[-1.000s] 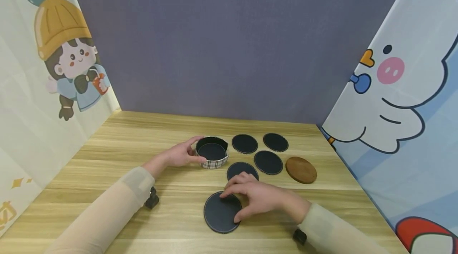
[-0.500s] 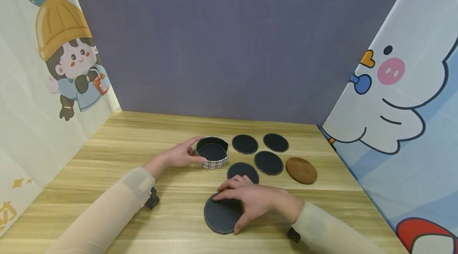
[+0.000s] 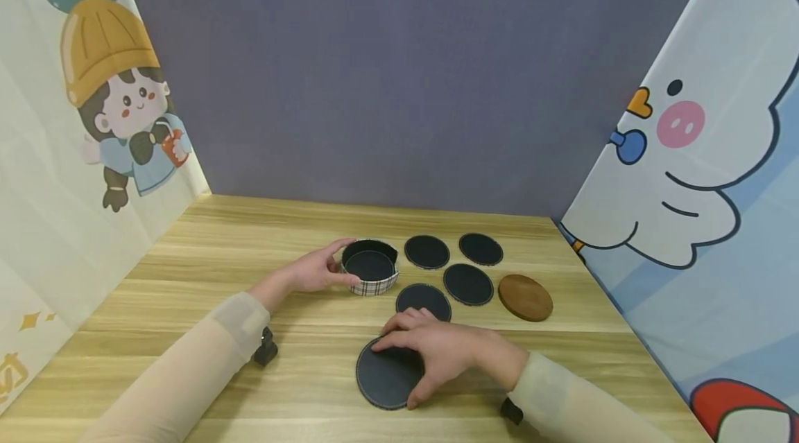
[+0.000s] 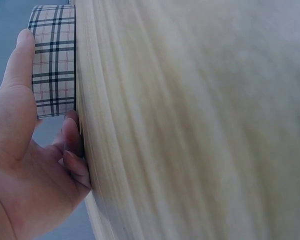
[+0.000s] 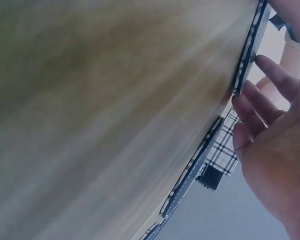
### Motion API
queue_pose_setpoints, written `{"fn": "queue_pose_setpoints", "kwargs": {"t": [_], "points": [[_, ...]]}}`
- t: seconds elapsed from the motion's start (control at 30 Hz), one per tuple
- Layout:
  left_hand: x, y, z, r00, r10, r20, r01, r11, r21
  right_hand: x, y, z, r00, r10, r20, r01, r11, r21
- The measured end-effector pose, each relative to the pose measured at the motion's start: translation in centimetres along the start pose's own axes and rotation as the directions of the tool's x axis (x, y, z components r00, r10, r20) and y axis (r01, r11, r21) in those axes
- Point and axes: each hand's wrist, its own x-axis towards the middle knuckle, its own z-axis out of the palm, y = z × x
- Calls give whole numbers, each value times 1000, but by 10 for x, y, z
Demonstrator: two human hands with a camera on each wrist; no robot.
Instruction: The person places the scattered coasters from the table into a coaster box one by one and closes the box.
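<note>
My left hand (image 3: 318,270) holds the round coaster holder (image 3: 373,286) from its left side, thumb on the near wall and index finger toward the back. The holder has a black inside and a white plaid outside, and rests upright on the table; in the left wrist view its plaid wall (image 4: 52,60) lies along the thumb. In front of it, my right hand (image 3: 446,353) grips a black round coaster (image 3: 387,380) across its right part, thumb at the near edge, fingertips at the far edge. The right wrist view shows this coaster (image 5: 250,47) lying flat, beside the fingertips.
Several more black coasters, one (image 3: 427,251) beside the holder, another (image 3: 480,249) at the back, lie flat on the wooden table (image 3: 250,228). To their right lies a brown round disc (image 3: 526,297). A grey panel (image 3: 374,82) stands behind, with printed cloth on both sides.
My right hand has moved slightly left over the front coaster, spreading farther across it, and then stayed there. The left hand and holder have not moved.
</note>
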Motion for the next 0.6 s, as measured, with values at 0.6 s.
{"fn": "queue_pose_setpoints", "kwargs": {"t": [0.6], "points": [[0,-1,1,1000,0,9,1,1000,-18,-2,8,-2,989,39,-146,-24,994,103]]}}
